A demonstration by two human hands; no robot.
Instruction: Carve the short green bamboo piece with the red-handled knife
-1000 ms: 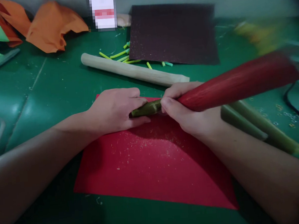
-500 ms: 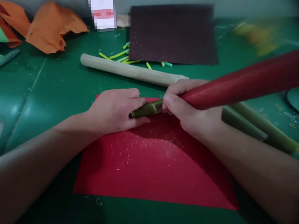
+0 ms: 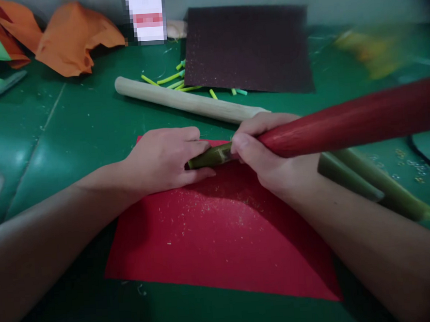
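A white card (image 3: 147,14) at eleven o'clock looks blurry. Left hand (image 3: 164,157) curls round green bamboo (image 3: 218,155); right hand (image 3: 264,167) grips a red handle (image 3: 351,119).

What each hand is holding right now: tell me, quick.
Left hand: closed on a green stalk, above the red sheet.
Right hand: closed on a red handle; its working end is hidden.
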